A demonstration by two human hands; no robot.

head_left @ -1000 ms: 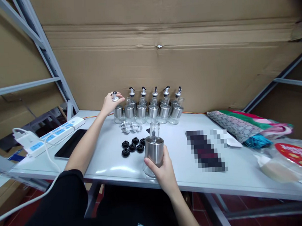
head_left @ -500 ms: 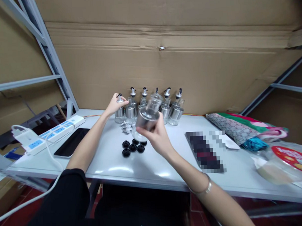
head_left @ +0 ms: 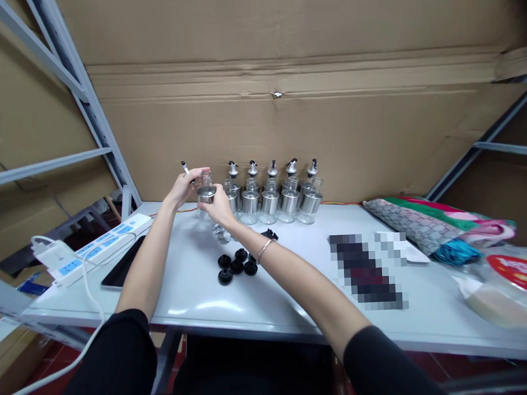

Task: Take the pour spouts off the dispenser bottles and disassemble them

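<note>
Bottle (head_left: pixel 205 193) and spout (head_left: pixel 185 166), back left of table (head_left: pixel 191 282)
Right hand (head_left: pixel 221 207) wrapped round the bottle's metal band, left of the bottle row (head_left: pixel 269 203); left hand (head_left: pixel 181 189) clasping the tilted spout, fingers by the bottle's neck; black stoppers (head_left: pixel 237 267) nearer the table edge

Fingers of the right hand (head_left: pixel 220 207) hide part of the steel-and-glass bottle (head_left: pixel 206 195), the left arm (head_left: pixel 145 278) covers some of the tablet (head_left: pixel 119 271) left of them, and far to their right the picture's edge cuts off a plastic tub (head_left: pixel 497 295).
</note>
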